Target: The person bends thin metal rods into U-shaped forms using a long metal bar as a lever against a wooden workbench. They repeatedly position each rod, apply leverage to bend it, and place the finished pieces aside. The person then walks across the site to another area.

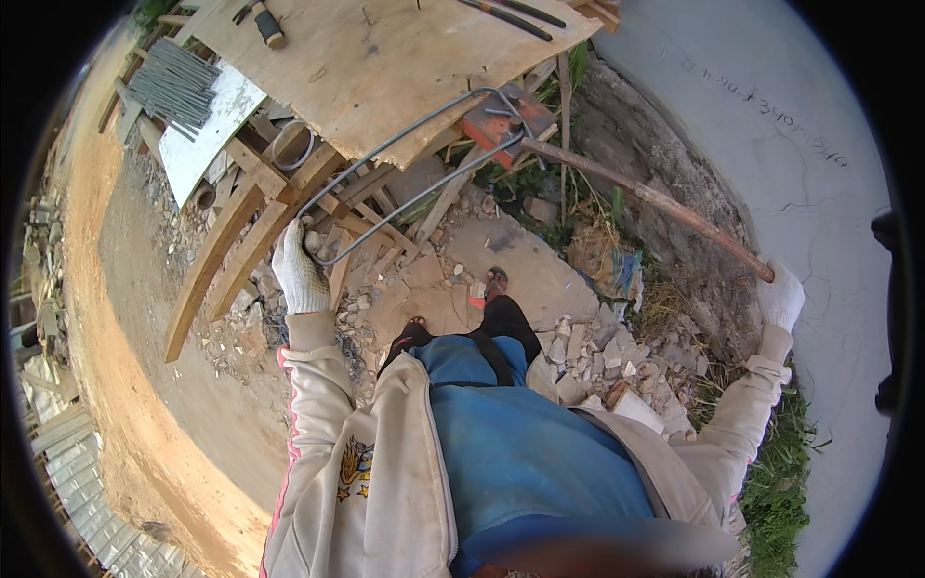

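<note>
My left hand [297, 265], in a white knit glove, grips one end of a bent steel rod loop [424, 199]. The loop's far end lies on a reddish metal block [489, 127] at the edge of the plywood worktop [352, 77]. In a matching glove, my right hand [780, 294] is closed round a long rusty pipe [674, 207], whose other end meets the rod at the block. A hammer [265, 24] and long-handled cutters [511, 17] rest on the plywood.
Cut rods [171, 87] lie on a white board [198, 149] beside rough timbers [241, 255]. Broken rubble [607, 361] surrounds the concrete slab [520, 250] at my feet. A grey wall [809, 173] is on my right, a dirt path [125, 337] on my left.
</note>
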Demonstrator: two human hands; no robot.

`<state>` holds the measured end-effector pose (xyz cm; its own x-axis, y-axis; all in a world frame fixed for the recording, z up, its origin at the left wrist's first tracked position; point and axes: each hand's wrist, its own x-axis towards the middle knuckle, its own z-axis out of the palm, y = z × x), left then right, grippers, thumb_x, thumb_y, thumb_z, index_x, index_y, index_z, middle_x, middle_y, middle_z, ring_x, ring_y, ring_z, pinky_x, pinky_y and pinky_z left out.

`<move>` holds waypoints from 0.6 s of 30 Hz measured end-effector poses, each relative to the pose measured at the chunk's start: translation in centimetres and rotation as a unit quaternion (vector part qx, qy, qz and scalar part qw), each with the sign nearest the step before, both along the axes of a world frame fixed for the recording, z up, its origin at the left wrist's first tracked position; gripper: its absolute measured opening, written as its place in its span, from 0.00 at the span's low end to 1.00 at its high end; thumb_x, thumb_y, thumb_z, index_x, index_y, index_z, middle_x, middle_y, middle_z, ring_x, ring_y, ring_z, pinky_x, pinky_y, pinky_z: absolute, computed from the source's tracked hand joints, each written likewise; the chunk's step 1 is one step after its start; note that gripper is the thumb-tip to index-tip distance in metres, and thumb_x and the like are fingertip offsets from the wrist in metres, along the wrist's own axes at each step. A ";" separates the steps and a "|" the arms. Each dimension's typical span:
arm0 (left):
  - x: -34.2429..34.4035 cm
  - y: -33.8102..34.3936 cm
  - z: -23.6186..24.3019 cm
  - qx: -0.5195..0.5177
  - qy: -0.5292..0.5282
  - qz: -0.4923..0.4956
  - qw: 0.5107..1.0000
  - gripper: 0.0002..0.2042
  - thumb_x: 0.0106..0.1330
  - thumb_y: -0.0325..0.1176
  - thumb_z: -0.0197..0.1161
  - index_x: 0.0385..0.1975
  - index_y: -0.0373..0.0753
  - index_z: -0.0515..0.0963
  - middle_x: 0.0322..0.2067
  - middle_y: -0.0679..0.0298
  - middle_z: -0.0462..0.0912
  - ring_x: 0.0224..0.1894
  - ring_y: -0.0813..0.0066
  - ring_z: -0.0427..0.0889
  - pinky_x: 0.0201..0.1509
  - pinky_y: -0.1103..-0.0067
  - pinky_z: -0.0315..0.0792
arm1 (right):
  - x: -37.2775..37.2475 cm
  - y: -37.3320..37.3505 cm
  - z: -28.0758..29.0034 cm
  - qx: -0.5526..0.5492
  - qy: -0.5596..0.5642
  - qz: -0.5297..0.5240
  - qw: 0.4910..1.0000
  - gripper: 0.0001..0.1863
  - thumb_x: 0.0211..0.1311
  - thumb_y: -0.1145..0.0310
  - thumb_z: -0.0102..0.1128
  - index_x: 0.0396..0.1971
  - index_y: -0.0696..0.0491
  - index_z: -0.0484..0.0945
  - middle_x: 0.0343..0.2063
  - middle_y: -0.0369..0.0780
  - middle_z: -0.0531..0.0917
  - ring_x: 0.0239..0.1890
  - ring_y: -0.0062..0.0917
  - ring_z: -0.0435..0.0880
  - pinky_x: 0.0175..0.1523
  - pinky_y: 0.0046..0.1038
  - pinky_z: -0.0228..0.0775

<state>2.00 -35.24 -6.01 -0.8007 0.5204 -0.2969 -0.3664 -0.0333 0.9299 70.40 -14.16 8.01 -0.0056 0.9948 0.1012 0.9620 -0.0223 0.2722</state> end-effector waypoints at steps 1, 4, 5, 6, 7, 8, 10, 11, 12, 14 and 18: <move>-0.2 -0.1 -0.1 0.006 -0.008 -0.009 1.000 0.09 0.76 0.34 0.61 0.40 0.35 0.84 0.22 0.72 0.77 0.22 0.85 0.71 0.26 0.86 0.65 | -0.5 -2.2 0.1 0.009 -0.007 -0.012 1.000 0.19 0.71 0.45 0.57 0.35 0.47 0.83 0.31 0.48 0.85 0.38 0.51 0.83 0.40 0.45 0.74; -0.5 -0.3 -0.2 0.034 -0.047 -0.039 0.998 0.09 0.76 0.34 0.61 0.40 0.36 0.83 0.22 0.70 0.78 0.22 0.84 0.73 0.25 0.85 0.67 | -3.2 -10.1 -0.1 0.033 -0.003 -0.068 0.997 0.22 0.72 0.44 0.56 0.31 0.48 0.80 0.27 0.48 0.83 0.35 0.53 0.82 0.36 0.46 0.72; -0.7 -0.3 -0.2 0.058 -0.090 -0.059 0.992 0.09 0.77 0.34 0.59 0.40 0.35 0.82 0.22 0.69 0.78 0.21 0.82 0.74 0.25 0.83 0.70 | -4.6 -12.9 -0.4 0.036 0.013 -0.088 0.995 0.22 0.71 0.44 0.57 0.31 0.48 0.80 0.27 0.48 0.83 0.34 0.53 0.82 0.36 0.46 0.72; -0.9 -0.3 -0.3 0.066 -0.094 -0.069 0.991 0.09 0.77 0.34 0.59 0.40 0.35 0.82 0.23 0.68 0.78 0.21 0.81 0.75 0.25 0.82 0.70 | -6.1 -15.6 -0.6 0.034 0.028 -0.121 0.992 0.21 0.71 0.45 0.57 0.30 0.49 0.80 0.26 0.48 0.83 0.34 0.52 0.82 0.36 0.45 0.72; -1.1 -0.3 -0.4 0.076 -0.098 -0.078 0.989 0.09 0.77 0.34 0.58 0.40 0.34 0.82 0.23 0.67 0.79 0.22 0.79 0.75 0.25 0.81 0.71 | -7.7 -18.2 -0.7 0.028 0.019 -0.151 0.988 0.20 0.70 0.46 0.58 0.31 0.48 0.80 0.26 0.48 0.83 0.34 0.52 0.83 0.36 0.45 0.72; -1.3 -0.4 -0.6 0.094 -0.101 -0.089 0.986 0.10 0.78 0.34 0.58 0.41 0.34 0.82 0.23 0.66 0.79 0.22 0.78 0.76 0.24 0.80 0.72 | -9.5 -20.7 -0.9 0.017 0.013 -0.188 0.982 0.18 0.69 0.47 0.59 0.31 0.47 0.81 0.26 0.48 0.83 0.34 0.51 0.83 0.36 0.45 0.73; -2.0 -0.2 -1.0 0.083 -0.115 -0.087 0.986 0.11 0.79 0.33 0.56 0.41 0.32 0.81 0.24 0.63 0.81 0.23 0.74 0.78 0.26 0.78 0.75 | -13.2 -25.9 -1.3 0.021 0.026 -0.222 0.974 0.16 0.66 0.48 0.62 0.33 0.46 0.82 0.27 0.47 0.84 0.33 0.49 0.84 0.36 0.44 0.73; -2.2 -0.3 -1.3 0.093 -0.124 -0.108 0.982 0.11 0.79 0.33 0.56 0.41 0.32 0.81 0.24 0.63 0.81 0.23 0.74 0.78 0.27 0.77 0.75 | -15.0 -28.1 -1.4 0.006 0.019 -0.229 0.973 0.19 0.64 0.45 0.64 0.34 0.46 0.82 0.28 0.47 0.84 0.32 0.49 0.84 0.36 0.43 0.74; -2.6 -0.2 -1.5 0.116 -0.128 -0.135 0.976 0.11 0.79 0.33 0.55 0.41 0.32 0.81 0.25 0.62 0.81 0.24 0.73 0.79 0.27 0.77 0.76 | -16.5 -29.7 -1.4 0.006 0.047 -0.227 0.973 0.20 0.64 0.43 0.65 0.34 0.47 0.81 0.27 0.48 0.83 0.32 0.49 0.84 0.35 0.44 0.73; -3.3 -0.1 -1.9 0.138 -0.148 -0.180 0.963 0.12 0.79 0.34 0.54 0.41 0.31 0.80 0.25 0.61 0.81 0.25 0.71 0.80 0.30 0.75 0.77 | -18.9 -32.4 -1.3 0.008 0.104 -0.208 0.973 0.23 0.63 0.41 0.65 0.34 0.49 0.80 0.26 0.48 0.83 0.32 0.50 0.84 0.35 0.44 0.73; -4.1 0.4 -2.7 0.166 -0.129 -0.247 0.946 0.13 0.79 0.35 0.55 0.42 0.31 0.80 0.26 0.60 0.81 0.26 0.68 0.80 0.32 0.73 0.78 | -17.6 -31.9 1.4 0.000 0.156 -0.116 0.981 0.25 0.71 0.43 0.58 0.33 0.54 0.76 0.27 0.50 0.82 0.35 0.52 0.83 0.38 0.45 0.72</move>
